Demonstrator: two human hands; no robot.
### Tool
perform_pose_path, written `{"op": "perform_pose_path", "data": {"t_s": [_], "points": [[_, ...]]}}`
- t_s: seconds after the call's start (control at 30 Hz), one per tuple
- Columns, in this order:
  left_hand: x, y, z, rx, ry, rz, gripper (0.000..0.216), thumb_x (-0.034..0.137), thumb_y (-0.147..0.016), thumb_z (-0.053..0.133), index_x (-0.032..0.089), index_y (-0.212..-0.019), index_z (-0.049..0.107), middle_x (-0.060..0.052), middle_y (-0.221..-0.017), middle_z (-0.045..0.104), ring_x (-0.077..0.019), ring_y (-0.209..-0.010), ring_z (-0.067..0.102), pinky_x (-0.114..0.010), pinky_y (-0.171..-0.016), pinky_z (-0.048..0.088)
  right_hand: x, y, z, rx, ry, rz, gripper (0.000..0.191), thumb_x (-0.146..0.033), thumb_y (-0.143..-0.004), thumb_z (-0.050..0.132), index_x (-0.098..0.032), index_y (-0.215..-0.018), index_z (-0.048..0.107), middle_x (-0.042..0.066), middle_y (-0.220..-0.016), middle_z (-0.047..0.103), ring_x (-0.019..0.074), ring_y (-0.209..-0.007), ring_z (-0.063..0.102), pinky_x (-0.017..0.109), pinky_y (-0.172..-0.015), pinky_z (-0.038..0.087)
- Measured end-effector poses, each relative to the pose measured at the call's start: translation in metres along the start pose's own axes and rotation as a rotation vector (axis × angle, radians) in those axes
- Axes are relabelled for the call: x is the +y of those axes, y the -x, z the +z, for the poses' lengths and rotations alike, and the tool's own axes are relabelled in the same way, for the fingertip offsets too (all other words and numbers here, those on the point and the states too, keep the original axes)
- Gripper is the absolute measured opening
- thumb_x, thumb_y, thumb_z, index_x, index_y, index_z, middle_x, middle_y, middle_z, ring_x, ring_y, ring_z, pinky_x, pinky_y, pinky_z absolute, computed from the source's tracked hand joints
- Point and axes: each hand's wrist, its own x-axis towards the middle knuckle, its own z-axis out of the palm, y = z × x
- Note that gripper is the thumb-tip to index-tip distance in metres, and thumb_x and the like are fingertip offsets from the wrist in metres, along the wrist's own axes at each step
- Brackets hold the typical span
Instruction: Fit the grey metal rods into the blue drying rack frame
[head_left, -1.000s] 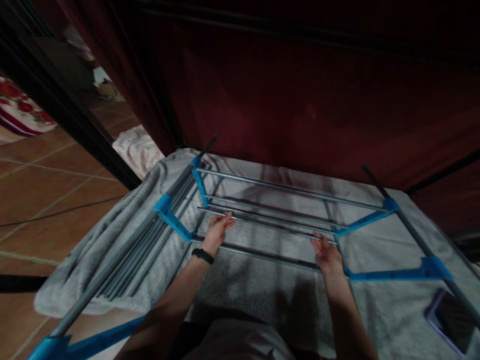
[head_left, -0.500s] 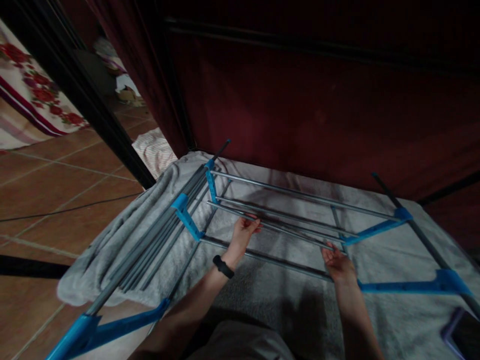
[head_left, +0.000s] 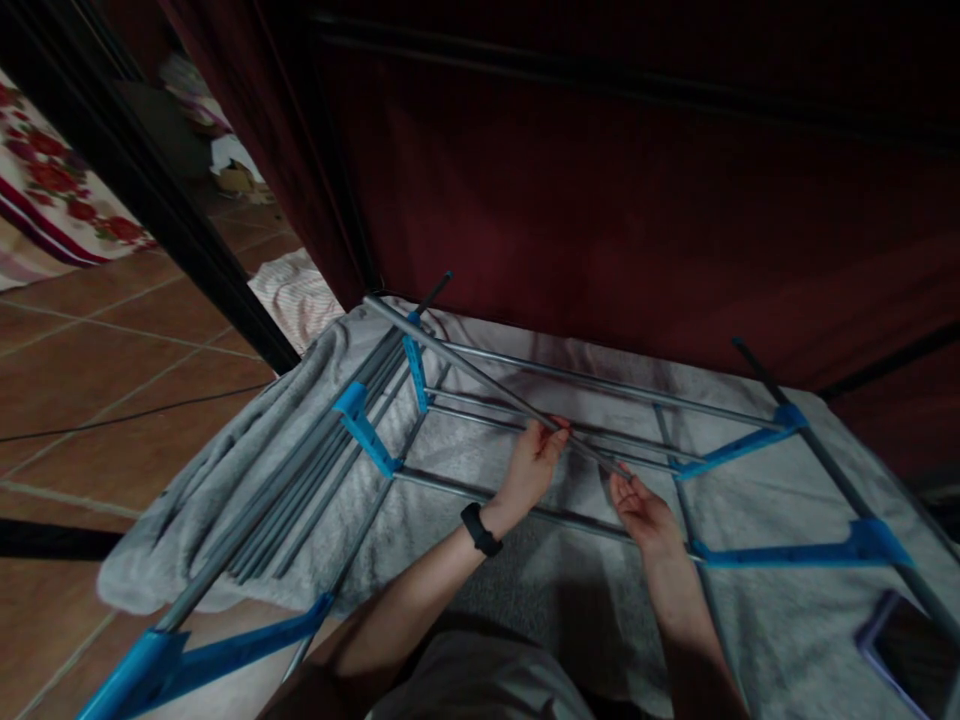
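A partly built rack of grey metal rods (head_left: 592, 384) and blue plastic connectors (head_left: 364, 430) lies on a grey towel (head_left: 757, 600) on the floor. My left hand (head_left: 531, 467), with a black wristband, is closed on a loose grey rod (head_left: 480, 378) near its middle. That rod is lifted and slants up to the far left, across the rack. My right hand (head_left: 641, 510) grips the same rod at its near end, just above the rack's front rod. Both hands sit close together over the rack's centre.
A bundle of spare grey rods (head_left: 300, 500) lies along the towel's left side. A dark red fabric wall (head_left: 615, 200) rises behind the rack. A phone (head_left: 900, 650) rests on the towel at the right. Brown tiled floor (head_left: 97, 400) spreads to the left.
Both hands have lifted one rod out of the rack and swung it to slant up and left. My right hand has moved left, closer to my left hand.
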Motion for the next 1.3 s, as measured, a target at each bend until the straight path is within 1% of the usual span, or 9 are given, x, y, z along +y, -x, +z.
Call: {"op": "perform_pose_path", "data": {"t_s": [0.07,0.13,0.27,0.33,0.43,0.63,0.83,1.07,1.3], "points": [[-0.004,0.003,0.006,-0.029,-0.038,0.027,0.023,0.044,-0.094,0.064,0.021,-0.100,0.065,-0.007,-0.099,0.071,-0.0213,-0.097,0.065,-0.035,-0.090,0.051,0.004,0.010,0.025,0.049,-0.060,0.119,0.023,-0.005,-0.089,0.056,-0.024,-0.096,0.067,0.000,-0.091,0.076,0.0126,-0.081,0.076,0.028,-0.081,0.066],[-0.005,0.005,0.009,-0.047,-0.060,0.054,0.019,0.041,-0.097,0.059,0.022,-0.102,0.063,-0.007,-0.099,0.071,-0.0212,-0.097,0.066,-0.035,-0.092,0.050,0.008,0.024,0.047,0.024,-0.117,0.196,0.022,-0.005,-0.092,0.053,-0.021,-0.097,0.067,0.002,-0.091,0.077,0.0126,-0.083,0.077,0.027,-0.081,0.066],[0.009,0.004,0.010,-0.057,-0.125,0.108,0.018,0.039,-0.101,0.051,0.024,-0.106,0.059,-0.004,-0.092,0.069,-0.0201,-0.090,0.065,-0.034,-0.088,0.049,0.012,0.056,0.068,-0.303,0.024,0.414,0.011,-0.018,-0.095,0.061,-0.016,-0.102,0.070,0.009,-0.096,0.079,0.0184,-0.083,0.077,0.031,-0.076,0.065],[0.021,0.001,0.007,-0.059,-0.168,0.141,0.022,0.040,-0.103,0.049,0.023,-0.113,0.059,-0.003,-0.088,0.066,-0.0195,-0.087,0.064,-0.033,-0.085,0.048,0.010,0.070,0.070,-0.468,0.145,0.486,0.015,-0.027,-0.094,0.067,-0.015,-0.102,0.070,0.012,-0.098,0.078,0.0209,-0.081,0.077,0.034,-0.073,0.064],[0.038,-0.004,0.000,-0.071,-0.212,0.192,0.029,0.042,-0.104,0.047,0.022,-0.122,0.058,-0.001,-0.084,0.062,-0.0186,-0.082,0.060,-0.031,-0.080,0.046,0.003,0.080,0.072,-0.552,0.207,0.438,0.023,-0.033,-0.092,0.072,-0.013,-0.104,0.070,0.013,-0.101,0.078,0.0218,-0.087,0.076,0.033,-0.077,0.062],[0.049,-0.009,-0.007,-0.089,-0.303,0.250,0.039,0.046,-0.105,0.044,0.021,-0.129,0.060,-0.002,-0.087,0.062,-0.0167,-0.076,0.055,-0.029,-0.075,0.045,-0.018,0.073,0.072,-0.371,0.124,0.194,0.022,-0.028,-0.086,0.076,-0.017,-0.105,0.072,0.007,-0.101,0.078,0.0169,-0.088,0.073,0.029,-0.080,0.060],[0.046,-0.010,-0.017,-0.102,-0.382,0.302,0.033,0.038,-0.104,0.046,0.019,-0.125,0.062,-0.009,-0.110,0.070,-0.0223,-0.102,0.064,-0.032,-0.092,0.046,-0.030,0.065,0.058,-0.271,0.131,0.128,0.025,-0.026,-0.082,0.077,-0.019,-0.106,0.072,0.006,-0.102,0.078,0.0178,-0.091,0.073,0.030,-0.082,0.061],[0.030,-0.008,-0.037,-0.107,-0.614,0.321,0.026,0.027,-0.101,0.047,0.020,-0.119,0.065,-0.010,-0.110,0.072,-0.0243,-0.103,0.066,-0.035,-0.091,0.048,-0.035,0.064,0.052,-0.200,0.161,0.064,0.025,-0.024,-0.076,0.081,-0.020,-0.100,0.073,0.006,-0.101,0.078,0.0191,-0.095,0.074,0.031,-0.084,0.061],[0.020,0.002,-0.058,-0.170,-0.966,0.415,0.026,0.025,-0.101,0.047,0.020,-0.115,0.069,-0.010,-0.102,0.072,-0.0268,-0.098,0.064,-0.041,-0.087,0.046,-0.058,0.067,0.052,-0.157,0.195,-0.076,0.033,-0.030,-0.071,0.089,-0.023,-0.100,0.075,0.005,-0.100,0.080,0.0176,-0.092,0.075,0.028,-0.083,0.061]]}}
